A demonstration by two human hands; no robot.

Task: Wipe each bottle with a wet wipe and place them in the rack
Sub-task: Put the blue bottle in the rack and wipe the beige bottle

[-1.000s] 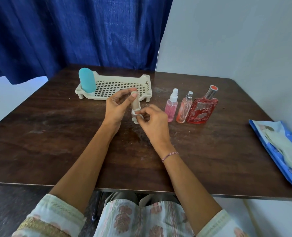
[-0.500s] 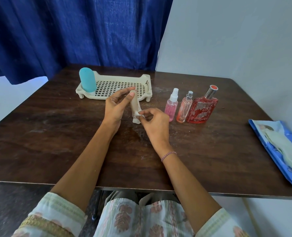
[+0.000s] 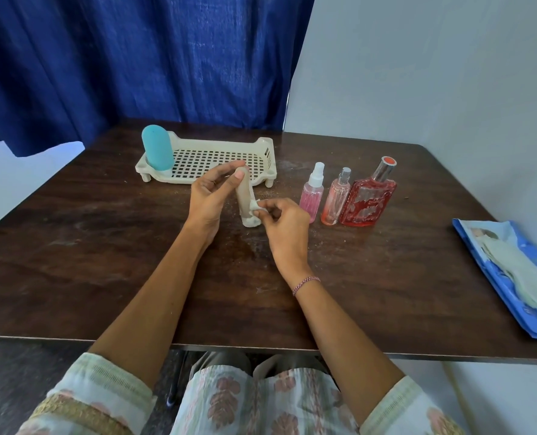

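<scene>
Head view: left hand [image 3: 207,199] is pinching a bottle [image 3: 245,197] just before the rack [image 3: 170,178]. Right hand [image 3: 286,227] is pinching a wipe [image 3: 256,206] against it.

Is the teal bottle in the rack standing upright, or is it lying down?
Upright. The teal bottle stands on its pale base in the left corner of the rack, with its rounded end pointing up.

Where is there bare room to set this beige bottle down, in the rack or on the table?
The rack floor is bare from the teal bottle in its left corner across to its right wall. The table is bare left of the left hand, and between the red perfume bottle and the wipes pack. Crowded: three bottles beside the right hand.
</scene>
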